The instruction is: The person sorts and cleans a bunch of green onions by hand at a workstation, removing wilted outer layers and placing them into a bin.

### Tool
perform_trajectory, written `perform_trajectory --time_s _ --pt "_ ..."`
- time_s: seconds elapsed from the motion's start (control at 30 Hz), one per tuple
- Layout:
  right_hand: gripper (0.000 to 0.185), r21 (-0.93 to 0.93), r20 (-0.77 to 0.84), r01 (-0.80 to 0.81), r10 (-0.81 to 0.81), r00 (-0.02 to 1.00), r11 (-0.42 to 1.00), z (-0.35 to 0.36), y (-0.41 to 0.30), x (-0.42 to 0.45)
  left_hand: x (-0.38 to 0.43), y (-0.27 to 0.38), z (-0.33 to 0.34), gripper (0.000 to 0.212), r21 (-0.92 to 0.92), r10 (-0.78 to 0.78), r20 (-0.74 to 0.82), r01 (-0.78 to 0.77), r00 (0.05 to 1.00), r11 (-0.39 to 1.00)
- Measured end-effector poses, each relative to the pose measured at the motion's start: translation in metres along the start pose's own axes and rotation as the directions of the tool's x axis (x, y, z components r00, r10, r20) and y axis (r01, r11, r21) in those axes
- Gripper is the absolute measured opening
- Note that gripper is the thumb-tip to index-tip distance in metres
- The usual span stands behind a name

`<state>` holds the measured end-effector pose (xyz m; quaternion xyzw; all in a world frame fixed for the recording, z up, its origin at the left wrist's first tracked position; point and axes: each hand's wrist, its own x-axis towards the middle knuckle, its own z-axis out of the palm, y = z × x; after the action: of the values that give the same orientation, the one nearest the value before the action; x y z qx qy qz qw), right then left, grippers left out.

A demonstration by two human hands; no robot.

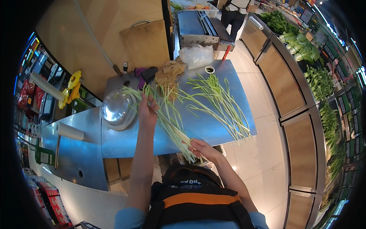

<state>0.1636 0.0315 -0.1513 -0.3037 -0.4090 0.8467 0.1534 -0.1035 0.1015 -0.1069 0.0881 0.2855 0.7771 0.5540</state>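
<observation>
A bunch of long, thin green-and-white stalks (171,126), perhaps garlic scapes or chives, stretches between my hands above the steel table (123,146). Around its leafy upper part my left hand (147,107) is closed. Down at the pale lower ends, my right hand (201,148) grips the same bunch. More loose stalks lie beneath and beside it. A separate spread of similar stalks (221,106) rests on the right part of the table, some ends passing its front edge. Left of my left hand sits a shiny rounded thing wrapped in clear plastic (118,110).
Behind are a crumpled brown cloth (171,71), purple-and-black gloves (144,75), a clear plastic bag (197,55) and a tape roll (209,69). A white roll (70,131) lies left. A person (235,14) stands beyond the equipment; vegetable shelves (311,114) line the right.
</observation>
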Motion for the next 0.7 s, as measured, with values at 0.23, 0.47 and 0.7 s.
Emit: perform_trajectory --time_s 0.23,0.47,0.7 --pt "0.033 -0.064 -0.119 -0.040 0.033 0.992 0.997 -0.014 0.038 0.062 0.058 -0.011 -0.070 0.055 0.466 -0.102 -0.060 0.118 0.993 0.877" --pt "0.033 -0.224 -0.360 -0.080 -0.006 0.933 0.971 -0.021 0.101 0.084 -0.007 -0.085 -0.192 0.072 0.940 0.229 -0.282 0.220 0.932 0.259" --pt "0.042 -0.334 -0.371 0.034 -0.165 0.914 0.942 -0.016 0.094 0.072 -0.103 -0.101 -0.126 0.056 0.770 -0.139 0.548 -0.562 0.825 -0.301"
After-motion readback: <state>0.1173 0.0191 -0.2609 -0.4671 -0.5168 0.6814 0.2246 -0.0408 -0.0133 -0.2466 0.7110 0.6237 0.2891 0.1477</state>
